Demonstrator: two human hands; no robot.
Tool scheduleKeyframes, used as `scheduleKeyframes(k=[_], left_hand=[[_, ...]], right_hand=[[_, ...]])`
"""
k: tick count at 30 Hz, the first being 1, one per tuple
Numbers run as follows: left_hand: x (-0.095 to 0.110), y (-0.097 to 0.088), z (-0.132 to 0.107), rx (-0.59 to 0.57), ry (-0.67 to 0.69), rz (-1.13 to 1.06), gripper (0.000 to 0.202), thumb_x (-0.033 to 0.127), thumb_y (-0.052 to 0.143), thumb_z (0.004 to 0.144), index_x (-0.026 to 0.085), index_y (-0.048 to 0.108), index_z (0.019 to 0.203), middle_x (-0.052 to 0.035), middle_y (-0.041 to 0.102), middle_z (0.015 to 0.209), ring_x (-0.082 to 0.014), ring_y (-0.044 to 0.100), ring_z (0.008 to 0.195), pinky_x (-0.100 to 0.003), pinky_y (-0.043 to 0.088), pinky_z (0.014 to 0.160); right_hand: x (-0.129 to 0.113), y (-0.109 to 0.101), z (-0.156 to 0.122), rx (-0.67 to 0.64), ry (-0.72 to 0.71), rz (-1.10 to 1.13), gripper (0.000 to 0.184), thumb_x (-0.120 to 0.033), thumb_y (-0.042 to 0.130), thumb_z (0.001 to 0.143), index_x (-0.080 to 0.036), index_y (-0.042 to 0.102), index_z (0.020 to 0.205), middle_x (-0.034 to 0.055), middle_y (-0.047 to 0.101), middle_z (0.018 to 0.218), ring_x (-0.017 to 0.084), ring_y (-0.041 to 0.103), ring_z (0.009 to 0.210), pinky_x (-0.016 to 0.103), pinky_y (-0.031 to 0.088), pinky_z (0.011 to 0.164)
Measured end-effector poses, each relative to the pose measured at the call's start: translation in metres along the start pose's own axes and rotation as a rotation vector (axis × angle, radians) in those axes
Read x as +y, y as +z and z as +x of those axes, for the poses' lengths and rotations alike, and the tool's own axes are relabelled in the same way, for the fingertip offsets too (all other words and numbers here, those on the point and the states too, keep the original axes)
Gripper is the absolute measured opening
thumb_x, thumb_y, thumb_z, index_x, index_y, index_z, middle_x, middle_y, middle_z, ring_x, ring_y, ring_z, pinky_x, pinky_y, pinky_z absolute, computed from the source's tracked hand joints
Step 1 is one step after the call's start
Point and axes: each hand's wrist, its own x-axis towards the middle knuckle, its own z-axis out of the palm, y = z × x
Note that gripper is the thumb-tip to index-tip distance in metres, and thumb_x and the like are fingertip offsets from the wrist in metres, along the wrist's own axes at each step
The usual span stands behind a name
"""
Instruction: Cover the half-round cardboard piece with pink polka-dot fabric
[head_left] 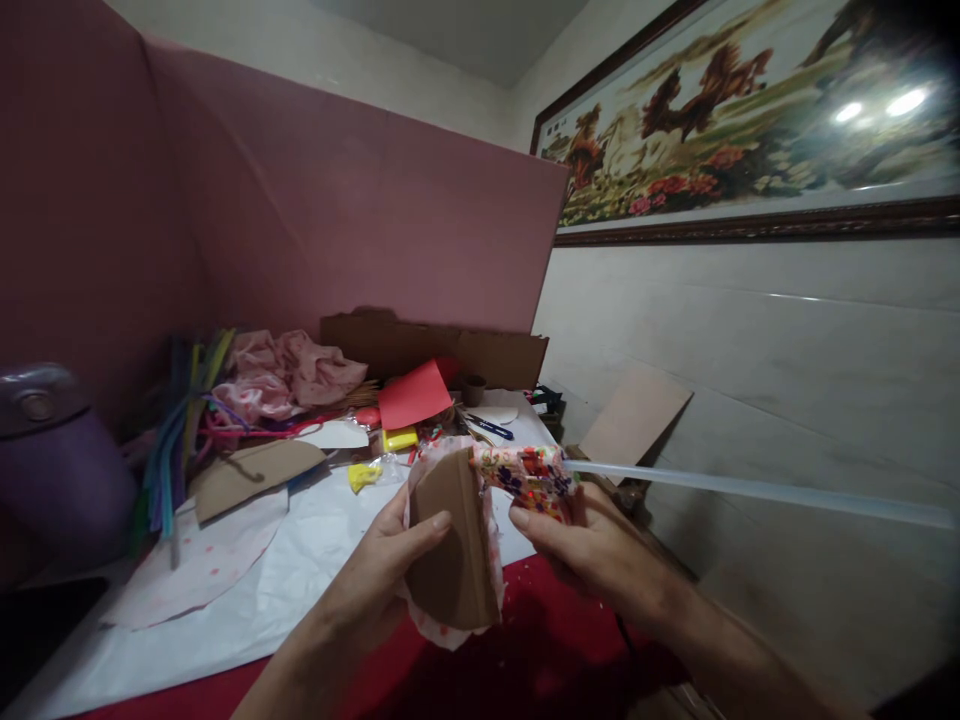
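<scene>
Hands (391, 548) with fabric-edged brown cardboard (452, 545)

No text is legible; the dark marks (556, 129) on the framed picture (679, 135) are tiny.

The left grip (382, 560) is closed on the left side of the cardboard piece (454, 560), thumb laid across its near face, the other fingers mostly hidden behind it. The bare left forearm (304, 650) slants up toward the cardboard from below left. The right grip (585, 535) is curled closed to the right of the cardboard, thumb pointing toward it but apart. The bare right forearm (720, 640) angles in from below right of it.
</scene>
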Motion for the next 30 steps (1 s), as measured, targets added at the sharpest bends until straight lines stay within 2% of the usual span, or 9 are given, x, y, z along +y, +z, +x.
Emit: scheduleKeyframes(k=[3, 9, 14, 18, 24, 30], left_hand=[[-0.002, -0.001, 0.001, -0.001, 0.015, -0.007, 0.052, 0.011, 0.06, 0.082, 0.026, 0.046, 0.13, -0.0061, 0.072, 0.101, -0.0179, 0.067, 0.081, -0.029, 0.051, 0.072], [-0.001, 0.001, 0.001, -0.013, 0.011, 0.0, 0.051, 0.013, 0.061, 0.081, 0.026, 0.048, 0.129, -0.0063, 0.072, 0.097, -0.02, 0.068, 0.08, -0.031, 0.052, 0.071], [0.002, 0.003, 0.0, 0.018, 0.0, -0.013, 0.061, 0.013, 0.064, 0.079, 0.027, 0.043, 0.134, -0.0074, 0.073, 0.1, -0.0191, 0.068, 0.078, -0.029, 0.051, 0.071], [0.001, 0.002, 0.0, -0.008, 0.004, -0.012, 0.053, 0.013, 0.064, 0.079, 0.024, 0.048, 0.129, -0.0082, 0.073, 0.098, -0.0199, 0.068, 0.079, -0.03, 0.052, 0.071], [0.0, 0.003, -0.001, -0.005, 0.001, -0.005, 0.051, 0.013, 0.063, 0.08, 0.025, 0.048, 0.127, -0.0071, 0.072, 0.099, -0.0195, 0.068, 0.081, -0.031, 0.051, 0.073], [0.002, 0.003, 0.0, -0.001, -0.004, 0.002, 0.053, 0.013, 0.062, 0.081, 0.024, 0.045, 0.13, -0.0071, 0.072, 0.096, -0.0201, 0.068, 0.079, -0.032, 0.051, 0.073]], right_hand=[[0.002, 0.001, -0.008, 0.046, -0.019, -0.033, 0.021, -0.029, 0.055, 0.083, -0.02, 0.055, 0.064, -0.0026, 0.053, 0.064, 0.015, 0.049, 0.065, 0.024, 0.039, 0.062], [0.003, -0.001, -0.014, 0.029, -0.012, -0.032, 0.022, -0.033, 0.055, 0.084, -0.021, 0.059, 0.065, 0.0008, 0.057, 0.068, 0.019, 0.052, 0.073, 0.026, 0.041, 0.064], [-0.002, -0.002, -0.009, 0.061, -0.021, -0.063, 0.021, -0.027, 0.055, 0.083, -0.021, 0.054, 0.064, -0.0024, 0.047, 0.061, 0.014, 0.043, 0.06, 0.025, 0.037, 0.057], [-0.002, 0.0, -0.005, 0.025, 0.027, 0.009, 0.025, -0.029, 0.053, 0.083, -0.02, 0.047, 0.06, -0.0052, 0.04, 0.055, 0.011, 0.034, 0.051, 0.024, 0.032, 0.049], [0.003, 0.001, -0.002, -0.043, 0.055, 0.076, 0.029, -0.034, 0.051, 0.086, -0.021, 0.044, 0.061, -0.0067, 0.036, 0.048, 0.011, 0.032, 0.045, 0.025, 0.028, 0.047], [0.002, 0.003, -0.002, -0.006, 0.024, 0.0, 0.032, -0.029, 0.05, 0.086, -0.022, 0.034, 0.059, -0.0062, 0.033, 0.053, 0.01, 0.029, 0.049, 0.025, 0.025, 0.048]])
